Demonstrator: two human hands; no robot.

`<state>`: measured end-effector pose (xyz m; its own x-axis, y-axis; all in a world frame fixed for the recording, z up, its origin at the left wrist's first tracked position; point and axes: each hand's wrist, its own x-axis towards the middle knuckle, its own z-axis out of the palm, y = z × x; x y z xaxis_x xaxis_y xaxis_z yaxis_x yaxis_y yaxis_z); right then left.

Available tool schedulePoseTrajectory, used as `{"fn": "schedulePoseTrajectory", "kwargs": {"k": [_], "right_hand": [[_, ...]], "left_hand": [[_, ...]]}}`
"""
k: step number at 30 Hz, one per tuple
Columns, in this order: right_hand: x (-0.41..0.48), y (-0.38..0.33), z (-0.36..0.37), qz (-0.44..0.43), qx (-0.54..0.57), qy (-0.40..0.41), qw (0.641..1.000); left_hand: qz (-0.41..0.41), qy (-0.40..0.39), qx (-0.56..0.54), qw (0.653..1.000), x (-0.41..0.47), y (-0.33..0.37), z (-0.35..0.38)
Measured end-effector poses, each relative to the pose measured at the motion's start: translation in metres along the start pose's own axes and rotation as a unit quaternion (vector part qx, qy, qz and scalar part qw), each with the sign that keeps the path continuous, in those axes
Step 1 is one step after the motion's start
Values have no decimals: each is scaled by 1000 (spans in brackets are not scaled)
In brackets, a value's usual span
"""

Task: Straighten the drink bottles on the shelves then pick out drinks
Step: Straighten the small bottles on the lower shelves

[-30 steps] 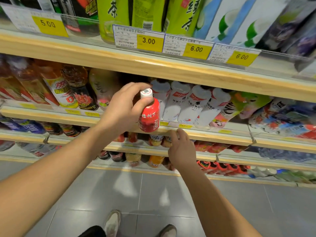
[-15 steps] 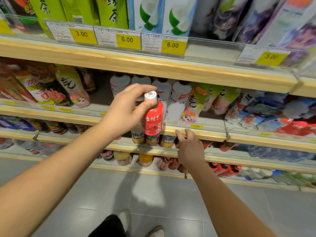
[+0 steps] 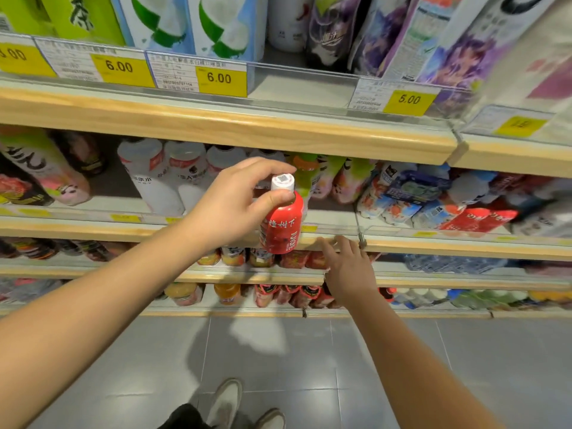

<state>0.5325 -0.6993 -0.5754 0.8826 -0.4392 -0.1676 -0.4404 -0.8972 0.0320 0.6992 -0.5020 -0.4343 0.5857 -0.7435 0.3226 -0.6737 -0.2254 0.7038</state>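
Note:
My left hand [image 3: 232,202] grips a small red bottle [image 3: 282,224] with a white cap by its neck, holding it upright in front of the wooden shelf edge [image 3: 433,244]. My right hand [image 3: 349,270] reaches lower, fingers spread, toward the shelf of small red bottles [image 3: 294,258]; whether it touches one is hidden. White bottles [image 3: 161,178] stand in a row on the shelf behind the held bottle.
Shelves with wooden fronts and yellow price tags [image 3: 219,78] fill the view. Blue-and-white cartons [image 3: 216,23] and purple packs stand on top; tilted blue and red bottles [image 3: 433,199] lie at right. Grey floor tiles and my shoes [image 3: 226,404] are below.
The view has shifted right along the shelves. My left hand keeps the red bottle and has moved right with it; my right hand has moved right along the lower shelf.

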Motion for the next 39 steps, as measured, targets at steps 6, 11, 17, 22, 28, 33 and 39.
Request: {"fn": "schedulePoseTrajectory", "kwargs": {"k": [6,11,17,22,28,33,39], "right_hand": [[-2,56,8,-16,7,8,1000],[-4,113,14,-114,15,23,993],[-13,187,17,-133,50,44,989],[-15,232,11,-112,94,39,988],[-23,276,13,-52,71,38,995],[-32,317,14,8,76,36,996],[-37,369,13,20,77,15,997]], "left_hand": [[-13,5,-23,1000,18,36,43],[-34,17,-26,999,26,68,99],[-50,53,-36,997,33,111,168],[-39,47,-33,998,46,146,205],[-31,46,-48,997,71,171,237],[-25,32,-64,997,92,182,264],[-1,1,-48,999,116,200,299]]}}
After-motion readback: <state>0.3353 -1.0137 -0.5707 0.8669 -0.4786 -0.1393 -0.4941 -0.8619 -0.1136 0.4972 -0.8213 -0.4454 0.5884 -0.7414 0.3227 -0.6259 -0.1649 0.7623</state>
